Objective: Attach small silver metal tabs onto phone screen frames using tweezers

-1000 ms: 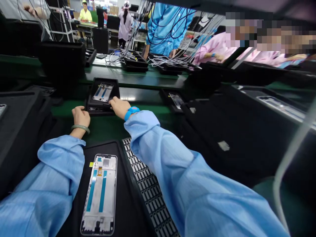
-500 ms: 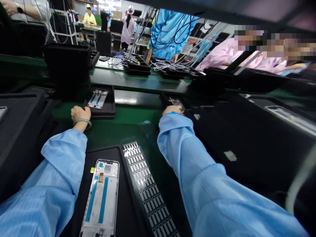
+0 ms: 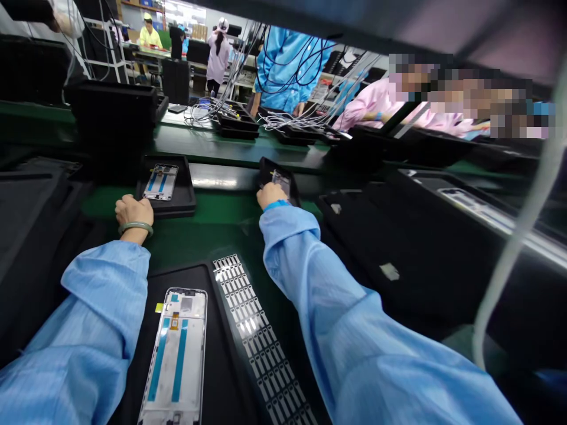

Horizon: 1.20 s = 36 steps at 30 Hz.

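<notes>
Left hand rests loosely curled and empty on the green worktop beside a black tray; right hand grips a tilted tray.

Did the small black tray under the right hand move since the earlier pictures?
Yes: the small tray shifted left, closer to the black tray holding a phone frame, tilted up by the right hand.

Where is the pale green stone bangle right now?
In the head view, the pale green stone bangle sits on the person's left wrist, just below the left hand, near the black plastic tray.
</notes>
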Each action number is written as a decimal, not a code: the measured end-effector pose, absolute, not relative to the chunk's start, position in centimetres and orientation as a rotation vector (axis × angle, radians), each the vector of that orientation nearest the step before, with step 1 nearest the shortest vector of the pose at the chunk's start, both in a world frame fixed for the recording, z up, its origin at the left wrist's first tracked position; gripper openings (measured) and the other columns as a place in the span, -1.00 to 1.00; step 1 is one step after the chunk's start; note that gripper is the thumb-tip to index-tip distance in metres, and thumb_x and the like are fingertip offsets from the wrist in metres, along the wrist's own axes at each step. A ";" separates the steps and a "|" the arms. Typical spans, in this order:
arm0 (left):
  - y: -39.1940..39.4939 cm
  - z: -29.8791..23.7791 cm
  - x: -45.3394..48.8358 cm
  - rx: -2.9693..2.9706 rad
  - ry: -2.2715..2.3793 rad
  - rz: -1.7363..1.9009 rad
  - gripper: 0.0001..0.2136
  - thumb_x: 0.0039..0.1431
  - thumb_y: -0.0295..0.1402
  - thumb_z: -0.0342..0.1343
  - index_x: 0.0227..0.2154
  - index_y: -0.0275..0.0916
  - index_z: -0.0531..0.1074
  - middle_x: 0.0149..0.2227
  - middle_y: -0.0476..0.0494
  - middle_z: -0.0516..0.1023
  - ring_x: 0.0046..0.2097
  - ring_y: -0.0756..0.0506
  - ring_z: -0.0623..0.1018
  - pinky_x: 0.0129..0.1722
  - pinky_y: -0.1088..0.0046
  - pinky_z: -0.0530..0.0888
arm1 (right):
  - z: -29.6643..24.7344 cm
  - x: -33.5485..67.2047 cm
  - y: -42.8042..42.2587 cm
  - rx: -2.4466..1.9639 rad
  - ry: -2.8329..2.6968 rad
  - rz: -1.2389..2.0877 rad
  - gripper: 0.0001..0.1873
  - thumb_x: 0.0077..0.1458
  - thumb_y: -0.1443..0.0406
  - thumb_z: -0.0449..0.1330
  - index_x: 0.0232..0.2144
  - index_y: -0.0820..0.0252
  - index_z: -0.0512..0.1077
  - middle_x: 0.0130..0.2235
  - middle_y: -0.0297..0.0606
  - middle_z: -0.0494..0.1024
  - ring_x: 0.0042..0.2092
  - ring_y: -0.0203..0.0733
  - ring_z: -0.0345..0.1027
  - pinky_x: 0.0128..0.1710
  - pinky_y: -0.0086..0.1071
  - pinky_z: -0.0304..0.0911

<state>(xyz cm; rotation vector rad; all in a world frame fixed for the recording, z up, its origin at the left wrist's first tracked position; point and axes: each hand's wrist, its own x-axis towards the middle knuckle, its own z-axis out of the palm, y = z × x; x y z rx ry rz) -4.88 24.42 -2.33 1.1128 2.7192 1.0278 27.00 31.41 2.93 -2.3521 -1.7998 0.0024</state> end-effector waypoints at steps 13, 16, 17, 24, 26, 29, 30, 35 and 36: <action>23.2 -2.6 -5.3 1.234 2.511 1.114 -0.68 0.17 -0.23 0.02 -0.06 -0.28 0.30 -0.03 -0.19 0.37 -0.06 -0.13 0.43 -0.11 0.16 0.41 | 5.6 5.5 25.9 -1.656 -2.403 0.023 -0.69 0.17 0.24 -0.03 -0.12 0.33 0.31 -0.08 0.00 0.38 -0.10 -0.07 0.35 -0.13 -0.26 0.27; 23.3 -2.6 -5.6 1.196 2.473 1.166 -0.68 0.17 -0.23 0.02 -0.06 -0.27 0.30 -0.04 -0.19 0.38 -0.08 -0.12 0.44 -0.13 0.18 0.42 | 4.8 2.5 24.3 -1.537 -2.489 0.066 -0.67 0.20 0.23 -0.08 -0.12 0.31 0.33 -0.07 0.00 0.37 -0.09 -0.08 0.35 -0.13 -0.27 0.27; 23.3 -2.6 -5.7 1.182 2.462 1.183 -0.68 0.17 -0.23 0.02 -0.06 -0.27 0.30 -0.04 -0.19 0.38 -0.09 -0.11 0.44 -0.13 0.18 0.43 | 4.7 2.0 24.0 -1.513 -2.512 0.091 -0.66 0.21 0.20 -0.09 -0.14 0.30 0.35 -0.08 -0.02 0.39 -0.10 -0.08 0.36 -0.14 -0.28 0.27; 23.6 -2.4 -5.2 1.109 2.378 1.300 -0.66 0.17 -0.23 0.02 -0.04 -0.27 0.29 -0.03 -0.19 0.37 -0.08 -0.12 0.43 -0.12 0.17 0.42 | 5.9 6.4 26.5 -1.750 -2.313 0.180 -0.44 0.20 -0.02 -0.20 -0.02 0.23 0.31 0.06 0.03 0.27 0.00 -0.01 0.30 -0.04 -0.16 0.20; 23.5 -2.2 -4.9 1.095 2.354 1.317 -0.65 0.17 -0.22 0.02 -0.03 -0.27 0.28 -0.02 -0.20 0.36 -0.07 -0.13 0.43 -0.11 0.16 0.42 | 6.1 9.0 27.7 -1.907 -2.182 0.229 -0.42 0.22 0.03 -0.20 -0.02 0.40 0.29 0.08 0.20 0.21 0.01 0.08 0.28 -0.04 -0.06 0.19; 23.6 -2.1 -4.8 1.086 2.311 1.322 -0.65 0.16 -0.22 0.02 -0.02 -0.26 0.28 -0.01 -0.20 0.35 -0.06 -0.13 0.42 -0.11 0.15 0.41 | 5.3 11.5 28.9 -1.985 -2.126 0.442 -0.58 0.18 0.13 0.01 -0.07 0.37 0.33 -0.04 0.01 0.36 -0.06 -0.06 0.32 -0.09 -0.12 0.26; 23.7 -2.0 -4.9 1.080 2.298 1.320 -0.65 0.16 -0.22 0.02 -0.02 -0.26 0.28 -0.01 -0.20 0.35 -0.06 -0.13 0.42 -0.11 0.15 0.41 | 4.9 11.8 29.2 -1.973 -2.121 0.515 -0.63 0.17 0.17 0.05 -0.06 0.30 0.31 -0.04 -0.09 0.37 -0.08 -0.13 0.33 -0.11 -0.15 0.29; 24.4 -1.8 -5.9 1.021 2.255 1.291 -0.66 0.16 -0.23 0.03 -0.04 -0.25 0.29 -0.02 -0.19 0.36 -0.07 -0.12 0.43 -0.12 0.18 0.42 | 3.2 10.9 29.5 -1.843 -2.056 0.814 -0.67 0.17 0.22 0.07 -0.04 0.25 0.30 -0.03 -0.16 0.37 -0.09 -0.17 0.33 -0.12 -0.18 0.31; 24.6 -1.7 -6.1 1.007 2.247 1.285 -0.67 0.16 -0.24 0.03 -0.04 -0.25 0.29 -0.02 -0.19 0.37 -0.07 -0.12 0.43 -0.13 0.19 0.43 | 3.2 10.6 29.5 -1.822 -2.031 0.879 -0.67 0.17 0.21 0.07 -0.05 0.24 0.30 -0.03 -0.16 0.37 -0.09 -0.17 0.33 -0.12 -0.19 0.30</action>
